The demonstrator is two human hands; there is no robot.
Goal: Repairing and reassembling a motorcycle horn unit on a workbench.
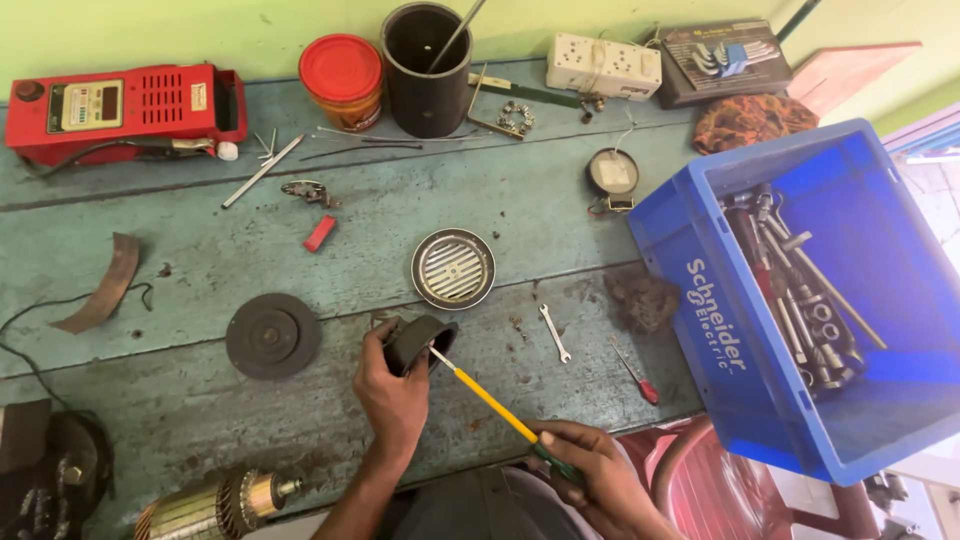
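Two hands, one housing, one screwdriver

Far left on the bench there's a red boxy tester with a pale label panel and small screen on top. Top right sits a dark flat hex key pack. The blue crate has white lettering on its side.

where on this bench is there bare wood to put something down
Bare wood lies between the red meter and the dark disc, and a smaller patch between the round grille and the blue crate. The back edge around the black pot is crowded; the left hand and right hand take the front.
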